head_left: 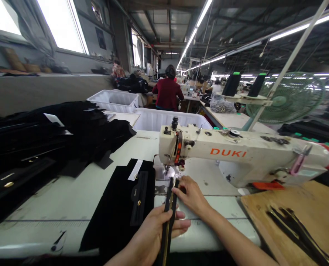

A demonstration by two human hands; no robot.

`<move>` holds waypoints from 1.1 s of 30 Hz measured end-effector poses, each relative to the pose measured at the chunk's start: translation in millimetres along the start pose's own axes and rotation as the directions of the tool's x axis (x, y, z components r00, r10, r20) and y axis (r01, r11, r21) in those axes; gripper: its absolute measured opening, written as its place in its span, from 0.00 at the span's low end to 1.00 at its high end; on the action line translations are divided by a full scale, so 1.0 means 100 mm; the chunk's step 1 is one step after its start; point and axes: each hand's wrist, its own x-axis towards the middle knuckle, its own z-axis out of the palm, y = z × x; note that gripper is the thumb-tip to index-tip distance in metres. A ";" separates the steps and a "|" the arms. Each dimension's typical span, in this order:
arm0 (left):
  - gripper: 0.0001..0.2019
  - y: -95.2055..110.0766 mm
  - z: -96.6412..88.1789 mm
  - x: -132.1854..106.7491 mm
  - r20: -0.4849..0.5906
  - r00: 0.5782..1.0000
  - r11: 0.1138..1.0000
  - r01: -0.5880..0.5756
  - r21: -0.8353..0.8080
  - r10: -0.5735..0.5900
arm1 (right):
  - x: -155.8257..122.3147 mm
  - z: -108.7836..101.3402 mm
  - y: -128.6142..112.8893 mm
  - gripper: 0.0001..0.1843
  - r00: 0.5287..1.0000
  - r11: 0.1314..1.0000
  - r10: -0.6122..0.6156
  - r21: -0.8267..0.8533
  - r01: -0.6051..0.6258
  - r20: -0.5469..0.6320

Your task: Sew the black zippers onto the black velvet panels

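A narrow black strip with a gold zipper (168, 218) runs from the table's front edge up to the needle of a cream DUKI sewing machine (236, 157). My left hand (156, 232) is closed around the strip near the front edge. My right hand (190, 195) pinches the strip's upper end just below the presser foot (168, 173). A black fabric panel with a flap, gold studs and a white tag (125, 207) lies flat just left of the strip.
Stacked black garment pieces (42, 144) cover the table's left side. White bins (156, 119) stand behind the machine. A wooden board with black strips (294, 221) lies at the right. A green fan (288, 98) and thread cones stand behind. A person in red (167, 92) works farther back.
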 end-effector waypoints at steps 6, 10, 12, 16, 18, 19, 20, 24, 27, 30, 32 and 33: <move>0.21 0.06 -0.18 0.01 0.096 0.991 0.965 0.065 0.254 -0.092 | 0.06 0.04 0.07 0.09 0.990 0.967 -0.138 -0.219 0.128 -0.035; 0.15 0.56 -0.42 -0.12 0.133 0.991 0.479 -0.103 0.872 -0.030 | 0.01 0.08 0.12 0.10 0.944 0.920 -0.314 -0.212 0.329 0.101; 0.17 1.01 -0.49 -0.02 0.235 0.942 -0.114 -0.213 0.970 0.239 | -0.01 0.10 0.12 0.11 0.933 0.908 -0.340 -0.217 0.358 0.117; 0.27 1.71 -0.60 0.47 0.345 0.838 -0.324 -0.215 0.921 0.422 | -0.01 0.06 0.10 0.16 0.931 0.898 -0.341 -0.247 0.364 0.133; 0.28 1.79 -0.66 0.69 0.379 0.835 -0.355 -0.240 0.903 0.400 | 0.00 0.01 0.09 0.18 0.928 0.900 -0.335 -0.235 0.366 0.162; 0.24 1.77 -0.68 0.76 0.393 0.836 -0.362 -0.256 0.897 0.383 | -0.01 -0.01 0.09 0.19 0.928 0.904 -0.329 -0.227 0.363 0.171; 0.19 1.72 -0.70 0.80 0.404 0.837 -0.362 -0.272 0.892 0.369 | -0.01 -0.03 0.09 0.20 0.930 0.908 -0.322 -0.221 0.356 0.174; 0.12 1.43 -0.68 0.82 0.416 0.828 -0.308 -0.312 0.899 0.375 | -0.04 -0.03 0.08 0.19 0.941 0.914 -0.298 -0.235 0.330 0.161; 0.12 1.23 -0.60 0.77 0.424 0.793 -0.286 -0.324 0.902 0.438 | -0.05 0.02 0.07 0.18 0.941 0.897 -0.319 -0.283 0.338 0.112; 0.20 1.01 -0.56 0.65 0.449 0.723 -0.328 -0.316 0.890 0.524 | -0.06 0.08 0.09 0.19 0.933 0.882 -0.349 -0.306 0.358 0.085; 0.25 0.85 -0.60 0.54 0.499 0.705 -0.372 -0.345 0.862 0.503 | -0.07 0.11 0.11 0.21 0.927 0.875 -0.365 -0.310 0.372 0.083; 0.25 0.78 -0.63 0.49 0.526 0.713 -0.394 -0.366 0.843 0.464 | -0.07 0.12 0.12 0.21 0.924 0.869 -0.374 -0.318 0.380 0.081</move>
